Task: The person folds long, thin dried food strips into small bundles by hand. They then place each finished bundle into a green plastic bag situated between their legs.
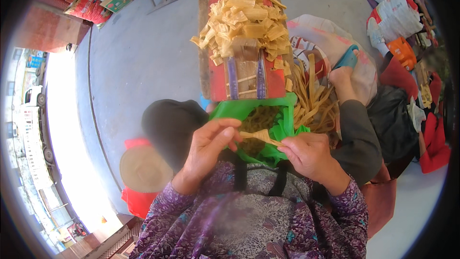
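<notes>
A pale yellow strip of dried plant leaf (264, 136), folded wide at its middle, stretches between my two hands. Its left end meets the fingertips of my left hand (210, 144), whose index finger is raised. My right hand (311, 151) pinches the other end between thumb and curled fingers. Below the strip, an open green plastic bag (230, 108) holds many small yellowish-brown pieces, too shadowed to make out well. Just beyond the bag, a red board (217, 86) carries a heap of short, flat, yellow leaf pieces (248, 21).
Long tan strips (312, 108) lie to the right on a patterned cloth, near my foot in a teal slipper (346, 57). A straw hat (145, 169) rests at the left. A black bag (388, 122) and cluttered bags stand at the far right. A bright doorway (72, 133) opens at the left.
</notes>
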A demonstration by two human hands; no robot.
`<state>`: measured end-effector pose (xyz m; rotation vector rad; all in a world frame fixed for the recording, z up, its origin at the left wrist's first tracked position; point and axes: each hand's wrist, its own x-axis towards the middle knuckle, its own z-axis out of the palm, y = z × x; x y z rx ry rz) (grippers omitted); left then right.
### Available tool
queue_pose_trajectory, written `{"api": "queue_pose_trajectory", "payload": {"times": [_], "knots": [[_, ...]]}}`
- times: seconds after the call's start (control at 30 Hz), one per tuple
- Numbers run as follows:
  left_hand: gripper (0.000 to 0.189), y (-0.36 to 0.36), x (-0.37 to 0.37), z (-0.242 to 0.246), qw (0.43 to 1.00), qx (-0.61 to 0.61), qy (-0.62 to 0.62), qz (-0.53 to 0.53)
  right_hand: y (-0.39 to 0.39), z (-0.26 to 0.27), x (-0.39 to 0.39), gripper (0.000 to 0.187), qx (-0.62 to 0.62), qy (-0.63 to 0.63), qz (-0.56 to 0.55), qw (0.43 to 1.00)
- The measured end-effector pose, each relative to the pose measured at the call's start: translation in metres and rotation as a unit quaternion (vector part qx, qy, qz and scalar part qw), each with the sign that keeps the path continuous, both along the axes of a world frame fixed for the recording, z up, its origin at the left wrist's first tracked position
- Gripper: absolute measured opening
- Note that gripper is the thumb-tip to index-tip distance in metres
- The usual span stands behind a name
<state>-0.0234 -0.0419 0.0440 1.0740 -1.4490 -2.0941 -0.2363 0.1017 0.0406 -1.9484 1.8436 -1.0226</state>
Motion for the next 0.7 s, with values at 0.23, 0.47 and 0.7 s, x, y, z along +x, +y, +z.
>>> {"api": "queue_pose_trajectory", "payload": {"times": [0.23, 0.47, 0.7], "knots": [[0.025, 0.011, -0.015, 0.013, 0.646, -0.692, -0.117, -0.300, 0.000, 0.004, 0.009, 0.011, -0.005, 0.106, 0.093, 0.990], [0.015, 0.012, -0.007, 0.005, 0.634, -0.689, -0.069, -0.344, 0.030, 0.000, 0.002, 0.013, 0.072, 0.050, 0.144, 0.986], [0.044, -0.011, -0.011, 0.005, 0.878, -0.453, 0.019, -0.153, 0.037, 0.001, -0.007, 0.006, 0.181, -0.434, -0.124, 0.874]]}}
